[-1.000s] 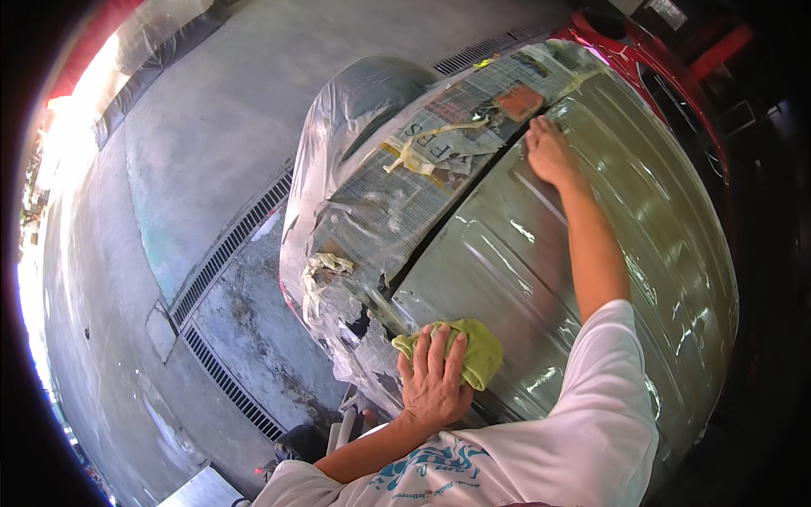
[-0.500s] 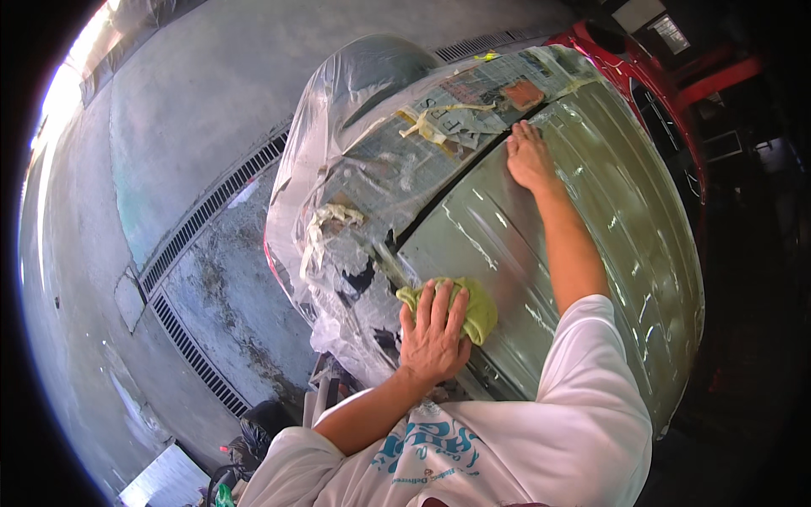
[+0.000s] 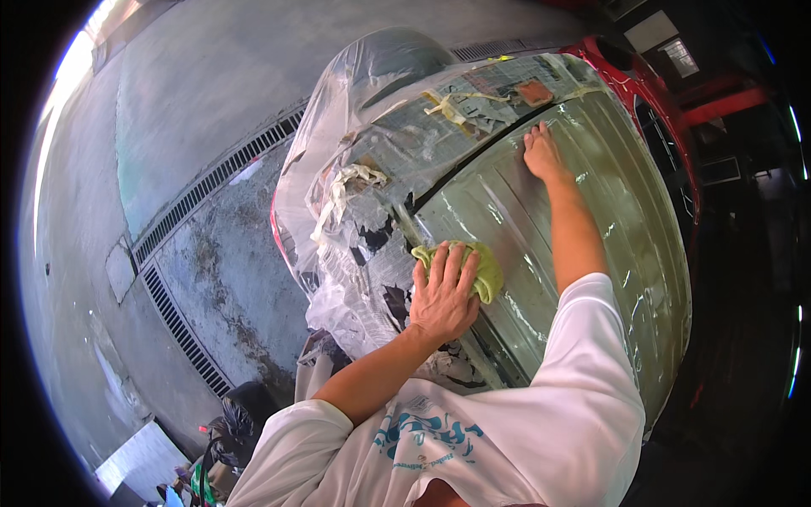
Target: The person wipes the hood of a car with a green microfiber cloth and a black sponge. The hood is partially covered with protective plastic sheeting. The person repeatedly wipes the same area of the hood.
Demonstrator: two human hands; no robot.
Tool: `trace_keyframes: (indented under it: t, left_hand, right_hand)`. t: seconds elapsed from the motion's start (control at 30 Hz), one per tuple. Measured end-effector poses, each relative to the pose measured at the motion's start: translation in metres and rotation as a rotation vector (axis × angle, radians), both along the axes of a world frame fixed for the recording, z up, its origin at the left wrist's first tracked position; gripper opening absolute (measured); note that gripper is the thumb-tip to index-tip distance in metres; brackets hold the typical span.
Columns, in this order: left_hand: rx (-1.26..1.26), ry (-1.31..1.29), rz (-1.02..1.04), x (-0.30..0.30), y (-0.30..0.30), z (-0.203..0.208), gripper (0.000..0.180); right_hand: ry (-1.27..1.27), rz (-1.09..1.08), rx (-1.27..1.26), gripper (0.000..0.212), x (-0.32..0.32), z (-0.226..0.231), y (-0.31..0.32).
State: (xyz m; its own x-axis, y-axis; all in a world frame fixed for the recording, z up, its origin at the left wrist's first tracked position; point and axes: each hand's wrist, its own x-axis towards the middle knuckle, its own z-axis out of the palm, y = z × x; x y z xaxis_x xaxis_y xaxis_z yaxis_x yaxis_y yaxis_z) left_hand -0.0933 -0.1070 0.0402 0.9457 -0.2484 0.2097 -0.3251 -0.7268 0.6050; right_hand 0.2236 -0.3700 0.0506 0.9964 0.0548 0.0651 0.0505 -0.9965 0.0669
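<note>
A yellow-green cloth (image 3: 487, 272) lies bunched under my left hand (image 3: 445, 297), whose fingers press over it near the left edge of a vehicle's greenish-grey ribbed metal panel (image 3: 591, 245). Farther up, my right hand (image 3: 543, 154) rests on the same panel just right of a dark gap (image 3: 477, 160). Its fingers are stretched forward and slightly bent, with nothing seen in them. Left of that gap, newspaper masking (image 3: 405, 139) and clear plastic sheeting (image 3: 325, 144) cover the vehicle, torn in places close to my left hand.
Crumpled masking tape (image 3: 346, 188) and an orange-brown block (image 3: 534, 93) lie on the covering. A drain grate (image 3: 215, 179) crosses the concrete floor at left. Black bags (image 3: 247, 414) stand at lower left. Beyond the panel is a red car (image 3: 608, 63).
My left hand and the cloth appear slightly higher and farther right in view. My right hand has drawn back a little from the gap, its fingers more bent. The whole view has shifted slightly.
</note>
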Motion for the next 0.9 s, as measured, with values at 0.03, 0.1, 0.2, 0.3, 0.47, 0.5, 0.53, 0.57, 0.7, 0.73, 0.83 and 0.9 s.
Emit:
trace_keyframes:
  t: [0.03, 0.1, 0.2, 0.3, 0.47, 0.5, 0.53, 0.57, 0.7, 0.73, 0.83, 0.9]
  left_hand:
    - [-0.001, -0.004, 0.007, 0.001, 0.000, 0.000, 0.079]
    - [0.005, -0.003, 0.018, 0.000, 0.002, 0.001, 0.079]
    - [-0.043, -0.004, 0.056, 0.003, 0.003, -0.001, 0.080]
    - [-0.028, -0.011, 0.067, 0.002, 0.002, -0.003, 0.079]
    - [0.003, -0.007, 0.037, 0.003, -0.006, -0.001, 0.080]
    - [0.003, -0.010, 0.038, 0.001, -0.005, -0.001, 0.080]
    - [0.001, -0.014, 0.038, 0.001, -0.005, -0.001, 0.080]
    - [0.000, -0.019, 0.036, 0.001, -0.004, -0.001, 0.080]
    - [-0.037, 0.013, 0.053, 0.000, 0.002, -0.006, 0.080]
    - [-0.036, 0.006, 0.052, 0.002, 0.003, -0.004, 0.080]
    - [-0.045, 0.007, 0.040, 0.000, 0.001, -0.003, 0.080]
    - [-0.033, 0.011, 0.046, 0.003, 0.004, -0.004, 0.081]
  right_hand:
    - [0.005, 0.047, 0.028, 0.052, -0.003, -0.007, 0.000]
    - [0.026, 0.138, 0.092, 0.053, -0.019, -0.020, 0.012]
    - [0.116, 0.312, 0.209, 0.054, -0.079, -0.015, 0.071]
    - [0.191, 0.504, 0.128, 0.054, -0.129, -0.007, 0.107]
    - [0.072, 0.208, 0.083, 0.056, -0.081, 0.010, 0.077]
    - [0.040, 0.106, 0.086, 0.056, -0.068, 0.010, 0.079]
    - [0.016, 0.069, 0.054, 0.056, -0.063, 0.005, 0.084]
    - [0.034, 0.113, 0.040, 0.056, -0.072, -0.005, 0.086]
    - [0.032, 0.219, -0.008, 0.056, -0.113, -0.014, 0.111]
    - [0.049, 0.153, 0.000, 0.055, -0.097, -0.003, 0.112]
    - [0.122, 0.021, 0.032, 0.054, -0.079, 0.009, 0.125]
    - [0.114, 0.048, 0.068, 0.053, -0.105, -0.006, 0.139]
